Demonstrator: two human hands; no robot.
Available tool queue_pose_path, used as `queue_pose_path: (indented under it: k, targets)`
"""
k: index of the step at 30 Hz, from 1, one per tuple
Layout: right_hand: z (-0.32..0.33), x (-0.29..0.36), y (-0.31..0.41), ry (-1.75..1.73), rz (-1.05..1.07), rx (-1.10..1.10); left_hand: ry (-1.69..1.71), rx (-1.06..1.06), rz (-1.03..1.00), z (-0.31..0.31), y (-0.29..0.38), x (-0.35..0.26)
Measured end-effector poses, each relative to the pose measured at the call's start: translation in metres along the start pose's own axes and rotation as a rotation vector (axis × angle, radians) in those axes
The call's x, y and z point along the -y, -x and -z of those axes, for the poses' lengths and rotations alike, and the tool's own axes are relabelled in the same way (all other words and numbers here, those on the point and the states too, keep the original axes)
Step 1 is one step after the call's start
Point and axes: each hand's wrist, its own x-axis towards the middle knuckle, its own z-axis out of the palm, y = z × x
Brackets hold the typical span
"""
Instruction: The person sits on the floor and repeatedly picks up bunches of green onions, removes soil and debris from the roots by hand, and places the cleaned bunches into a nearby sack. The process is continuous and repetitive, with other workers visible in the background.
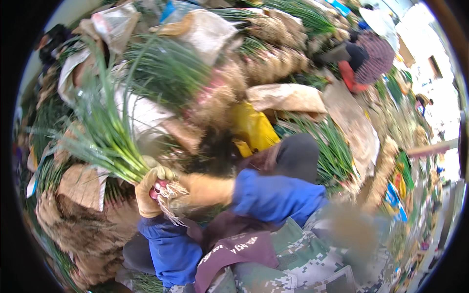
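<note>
My left hand [150,186], in a tan work glove, grips a bunch of green onions [122,141] just above the bulbs. The long green leaves fan out to the upper left, and the reddish-purple bulbs [157,188] stick out beside the glove. Pale stringy roots [172,196] hang from them towards my lap. My right hand [201,190], gloved too and blurred, is at the roots from the right. Its fingertips are partly hidden behind them, so whether they hold any cannot be told. Both forearms wear blue sleeves.
Large heaps of green onions [168,73] with root ends outward lie ahead; root-out bundles [88,223] stand at the left. Sacking [285,97] and a yellow plastic bag [254,128] lie ahead. More onions [333,150] rest beside my right knee. Another person [373,58] bends at the upper right.
</note>
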Motion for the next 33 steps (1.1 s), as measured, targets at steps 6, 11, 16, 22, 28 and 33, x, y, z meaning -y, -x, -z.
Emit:
queue_pose_path:
  k: [6,11,16,22,28,33]
  targets:
    - [0.051,-0.150,-0.070,0.985,-0.220,0.141,-0.057,-0.146,-0.087,0.048,0.022,-0.085]
    - [0.093,-0.142,-0.147,0.724,-0.039,-0.667,0.274,-0.248,-0.069,0.112,0.006,-0.024]
    - [0.092,-0.167,-0.205,1.138,-0.375,-0.449,0.069,-0.556,0.054,0.096,0.001,0.010]
    - [0.110,-0.090,-0.159,-0.260,0.050,-0.249,0.197,-0.410,0.055,0.097,0.014,-0.003]
    - [0.100,-0.115,-0.122,-0.108,-0.042,-0.232,0.191,-0.319,0.009,0.068,0.025,-0.002]
    - [0.094,-0.134,-0.110,1.286,-0.328,-0.270,0.074,-0.357,-0.001,0.048,0.046,0.009]
